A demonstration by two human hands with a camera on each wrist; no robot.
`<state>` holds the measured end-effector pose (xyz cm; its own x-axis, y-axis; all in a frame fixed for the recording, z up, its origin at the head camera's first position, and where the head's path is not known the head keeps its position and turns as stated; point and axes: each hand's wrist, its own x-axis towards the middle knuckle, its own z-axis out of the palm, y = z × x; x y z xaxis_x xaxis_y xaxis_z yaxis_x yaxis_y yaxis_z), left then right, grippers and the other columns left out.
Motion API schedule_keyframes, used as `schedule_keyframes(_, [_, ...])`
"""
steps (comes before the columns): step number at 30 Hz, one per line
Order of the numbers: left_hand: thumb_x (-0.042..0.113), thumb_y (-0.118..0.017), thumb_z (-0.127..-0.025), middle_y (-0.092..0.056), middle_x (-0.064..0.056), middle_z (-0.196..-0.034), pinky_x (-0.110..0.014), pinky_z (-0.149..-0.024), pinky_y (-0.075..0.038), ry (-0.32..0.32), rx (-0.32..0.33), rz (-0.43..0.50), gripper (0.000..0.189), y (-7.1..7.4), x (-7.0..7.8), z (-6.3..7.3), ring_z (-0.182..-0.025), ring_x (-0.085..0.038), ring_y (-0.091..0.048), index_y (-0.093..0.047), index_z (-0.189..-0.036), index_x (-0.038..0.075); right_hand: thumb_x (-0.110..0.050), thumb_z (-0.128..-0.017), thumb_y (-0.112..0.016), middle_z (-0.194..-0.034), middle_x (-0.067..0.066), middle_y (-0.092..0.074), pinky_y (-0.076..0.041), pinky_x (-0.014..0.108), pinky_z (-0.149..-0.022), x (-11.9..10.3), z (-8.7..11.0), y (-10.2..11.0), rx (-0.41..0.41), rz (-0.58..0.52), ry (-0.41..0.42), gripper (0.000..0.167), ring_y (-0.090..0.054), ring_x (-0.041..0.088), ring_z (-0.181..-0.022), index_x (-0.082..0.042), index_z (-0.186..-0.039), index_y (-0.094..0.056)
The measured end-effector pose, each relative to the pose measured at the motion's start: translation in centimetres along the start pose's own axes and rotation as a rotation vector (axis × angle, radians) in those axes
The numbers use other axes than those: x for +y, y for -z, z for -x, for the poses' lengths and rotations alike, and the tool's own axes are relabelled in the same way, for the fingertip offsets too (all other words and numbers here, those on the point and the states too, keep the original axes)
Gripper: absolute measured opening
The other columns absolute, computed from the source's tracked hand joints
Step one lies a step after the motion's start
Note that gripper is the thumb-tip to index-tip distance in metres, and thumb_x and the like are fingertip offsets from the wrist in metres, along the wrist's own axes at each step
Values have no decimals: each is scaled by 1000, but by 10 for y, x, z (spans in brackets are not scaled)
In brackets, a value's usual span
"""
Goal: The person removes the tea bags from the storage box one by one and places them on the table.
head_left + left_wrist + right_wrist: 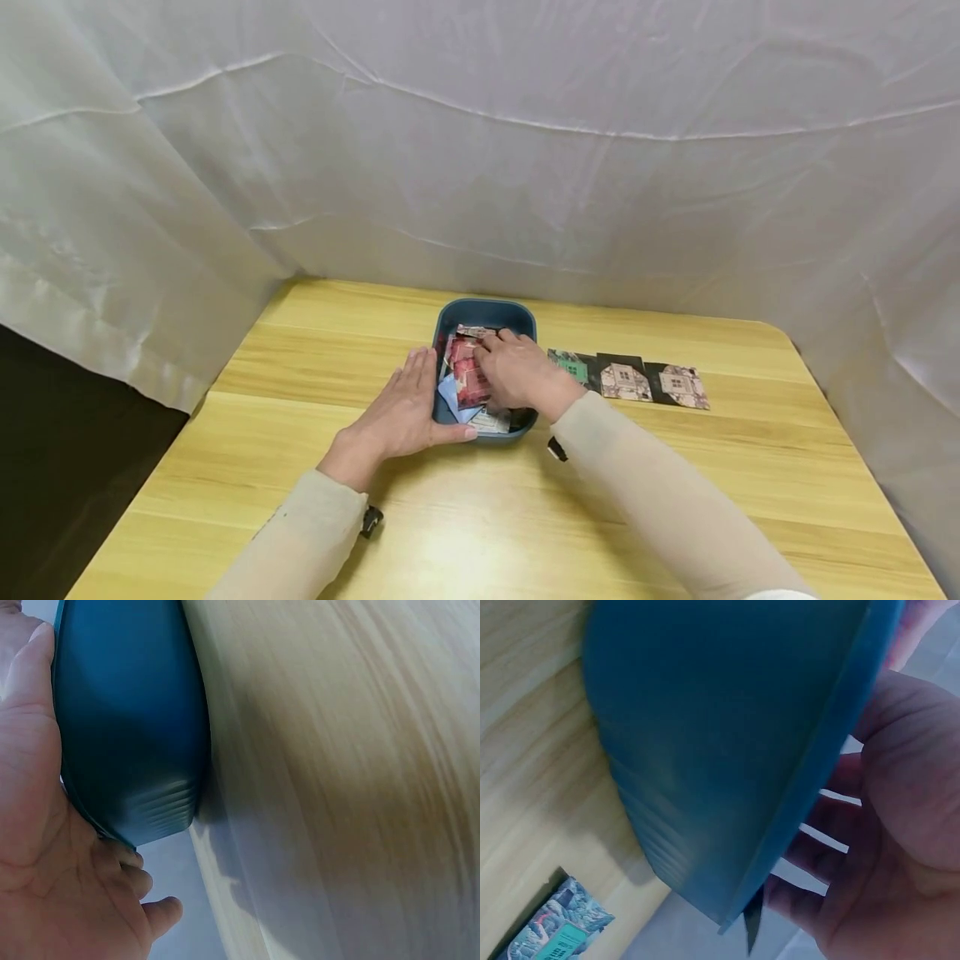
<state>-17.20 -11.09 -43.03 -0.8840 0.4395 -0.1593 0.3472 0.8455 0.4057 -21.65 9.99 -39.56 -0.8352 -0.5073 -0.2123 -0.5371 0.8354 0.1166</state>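
Observation:
A dark blue plastic bin (486,305) stands on the table with several small printed packets inside. Among them are a red packet (471,379), a light blue one (452,395) and a whitish one (491,420). My left hand (405,410) lies along the bin's left side, fingers straight and thumb at the near rim. In the left wrist view, the palm is beside the bin wall (127,712). My right hand (517,367) reaches over the right rim into the bin, at the packets. Its fingertips are hidden behind the rim in the right wrist view.
Right of the bin, a green-labelled packet (572,370) and two pale-labelled packets, one in the middle (625,379) and one at the right end (681,384), lie in a row on the wooden table (300,367). A white curtain (480,183) hangs behind and at both sides.

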Motion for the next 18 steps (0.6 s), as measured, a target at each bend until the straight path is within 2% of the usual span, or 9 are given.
schedule_keyframes(3, [88, -63, -81, -1, -24, -176, -52, -133, -12, 0, 2, 7, 141, 0, 0, 0, -165, -36, 1, 1, -167, -3, -52, -85, -87, -158, 13, -50, -45, 52, -117, 1, 2, 1, -18, -10, 1, 88, -49, 34, -139, -10, -154, -53])
schedule_keyframes(11, [86, -64, -82, 1, -23, -176, -51, -134, -11, 2, -2, 15, 140, 0, 0, 1, -164, -36, 2, 2, -167, -4, -48, -84, -88, -156, 15, -52, -45, 49, -118, 4, 6, 0, 68, -42, 36, 88, -52, 34, -135, -6, -152, -51])
schedule_keyframes(18, [85, -65, -82, 0, -24, -176, -49, -134, -12, -6, 5, 25, 140, -1, 0, 1, -164, -37, 1, 1, -167, -4, -41, -82, -90, -148, 16, -56, -45, 47, -117, 10, 14, -1, 157, -171, 62, 87, -54, 34, -129, -4, -150, -50])
